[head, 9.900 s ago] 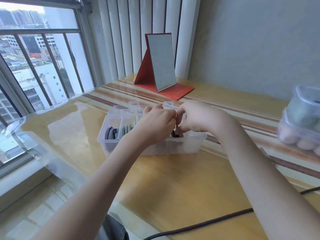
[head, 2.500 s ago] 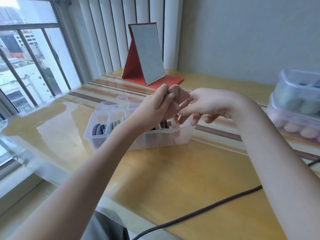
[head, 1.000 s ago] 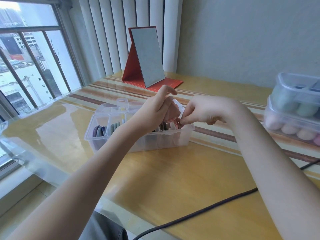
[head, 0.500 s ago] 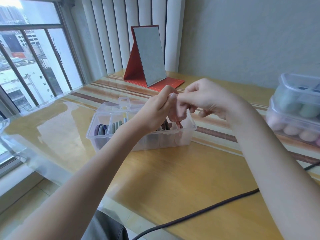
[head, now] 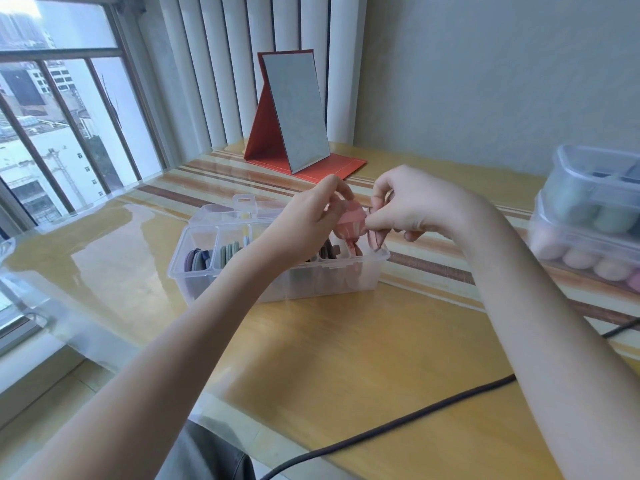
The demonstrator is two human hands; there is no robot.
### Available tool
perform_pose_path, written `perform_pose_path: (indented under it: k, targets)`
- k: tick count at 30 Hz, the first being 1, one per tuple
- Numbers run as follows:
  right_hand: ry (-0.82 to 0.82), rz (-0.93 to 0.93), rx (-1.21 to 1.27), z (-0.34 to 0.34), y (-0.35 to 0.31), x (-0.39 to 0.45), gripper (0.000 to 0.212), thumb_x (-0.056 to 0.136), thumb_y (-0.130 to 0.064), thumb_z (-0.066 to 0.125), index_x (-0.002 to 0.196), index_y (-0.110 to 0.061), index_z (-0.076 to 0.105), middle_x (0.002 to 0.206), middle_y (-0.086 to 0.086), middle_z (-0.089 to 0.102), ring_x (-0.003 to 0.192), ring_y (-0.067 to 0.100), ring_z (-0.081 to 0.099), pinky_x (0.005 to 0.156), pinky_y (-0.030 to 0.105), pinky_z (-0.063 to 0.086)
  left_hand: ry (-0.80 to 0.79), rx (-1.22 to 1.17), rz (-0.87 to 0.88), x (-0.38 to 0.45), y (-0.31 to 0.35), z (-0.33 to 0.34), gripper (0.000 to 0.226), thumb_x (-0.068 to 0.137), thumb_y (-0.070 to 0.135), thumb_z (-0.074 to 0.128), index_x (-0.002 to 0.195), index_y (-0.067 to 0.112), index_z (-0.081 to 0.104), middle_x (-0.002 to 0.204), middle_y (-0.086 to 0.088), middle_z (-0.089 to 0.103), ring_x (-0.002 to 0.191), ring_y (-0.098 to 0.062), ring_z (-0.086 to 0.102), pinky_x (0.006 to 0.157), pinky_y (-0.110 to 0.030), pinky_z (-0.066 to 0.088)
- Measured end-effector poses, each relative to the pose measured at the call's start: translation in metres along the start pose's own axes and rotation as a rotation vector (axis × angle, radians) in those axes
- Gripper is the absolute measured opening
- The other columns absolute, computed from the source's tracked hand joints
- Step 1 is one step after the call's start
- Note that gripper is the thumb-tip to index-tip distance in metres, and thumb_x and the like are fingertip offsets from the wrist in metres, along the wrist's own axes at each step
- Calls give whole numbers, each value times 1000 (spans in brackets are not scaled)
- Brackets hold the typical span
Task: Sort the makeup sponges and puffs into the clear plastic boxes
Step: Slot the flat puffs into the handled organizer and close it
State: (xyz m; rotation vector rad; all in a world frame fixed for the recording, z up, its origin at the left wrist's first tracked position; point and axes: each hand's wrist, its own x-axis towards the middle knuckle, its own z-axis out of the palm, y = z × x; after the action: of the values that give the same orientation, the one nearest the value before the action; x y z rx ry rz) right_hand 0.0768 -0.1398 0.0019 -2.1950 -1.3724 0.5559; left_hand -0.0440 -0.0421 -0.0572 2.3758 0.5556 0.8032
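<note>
Pink puff (head: 351,224) held on edge between both hands directly above the right-end compartment of the clear divided box (head: 277,275); left hand (head: 308,220) fingers curl round it, right hand (head: 412,206) fingers pinch its right edge; drop is straight down.

Light: bright daylight from window (head: 52,109) at left | Glare: sheen on worktop (head: 114,244) | Blur: stacked boxes (head: 595,216) at right soft | Distortion: wide-angle bending at edges
</note>
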Motion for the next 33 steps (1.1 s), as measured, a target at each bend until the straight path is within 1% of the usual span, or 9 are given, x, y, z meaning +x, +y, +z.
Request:
perform_pose_path:
  k: [4, 7, 14, 19, 22, 25, 28, 31, 33]
  targets:
    - [12, 4, -108, 9, -1, 1, 13, 77, -7, 65, 71, -13, 55, 71, 5, 66, 53, 19, 50, 51, 26, 46, 22, -9, -16, -1, 2, -1, 15, 102, 16, 36, 112, 10, 45, 83, 8, 55, 64, -2, 52, 51, -10, 38]
    - [18, -24, -195, 13, -4, 1, 11, 77, -10, 69, 75, -12, 58, 70, 5, 60, 51, 18, 46, 52, 26, 40, 41, -35, -20, -1, 3, -1, 16, 101, 16, 38, 112, 7, 45, 81, 9, 54, 67, -7, 54, 52, -9, 39]
    - [-16, -46, -266, 18, -5, 2, 16, 75, -12, 69, 75, -14, 54, 73, 2, 55, 58, 17, 49, 50, 23, 36, 64, -56, -15, -2, 4, -1, 15, 101, 16, 42, 112, 7, 44, 84, 10, 54, 68, -6, 57, 53, -10, 42]
    - [-94, -53, -361, 23, -5, 6, 10, 80, -10, 64, 80, -13, 55, 84, 6, 61, 65, 21, 56, 52, 25, 41, 90, -89, -19, -2, 2, -1, 13, 100, 15, 43, 111, 8, 43, 86, 6, 56, 67, -9, 60, 57, -16, 43]
    - [-127, -60, -421, 23, -3, 7, 13, 85, -6, 58, 98, -11, 59, 100, 9, 65, 74, 24, 62, 53, 25, 42, 152, -129, 2, -2, 1, -2, 9, 101, 15, 41, 107, 9, 42, 91, 2, 59, 69, -11, 67, 59, -19, 50]
    - [-176, -68, -495, 16, -2, 5, 24, 89, 0, 54, 111, -6, 57, 100, 9, 64, 74, 21, 56, 50, 25, 36, 189, -173, 27, -2, -2, -3, 6, 102, 13, 38, 106, 10, 39, 92, 1, 61, 72, -10, 70, 69, -32, 58]
    - [-203, -55, -456, 13, 1, 6, 18, 90, -2, 58, 106, -8, 58, 87, 8, 67, 69, 20, 57, 46, 24, 36, 113, -181, 29, -2, -2, -1, 8, 102, 15, 36, 108, 10, 37, 92, -7, 63, 73, -9, 68, 69, -31, 57]
    - [-181, -45, -289, 11, 4, 9, 12, 87, -8, 67, 91, -11, 56, 99, 17, 71, 71, 23, 58, 45, 24, 36, 39, -163, 29, -2, -3, 0, 8, 102, 15, 35, 110, 13, 33, 100, -16, 63, 74, -12, 63, 62, -20, 50]
    - [-173, -51, -222, 11, 6, 11, 24, 83, -13, 73, 81, -17, 49, 98, 16, 71, 69, 22, 59, 44, 23, 37, -6, -162, 34, -1, -3, 0, 11, 102, 11, 35, 110, 16, 30, 103, -20, 61, 80, -32, 63, 69, -40, 55]
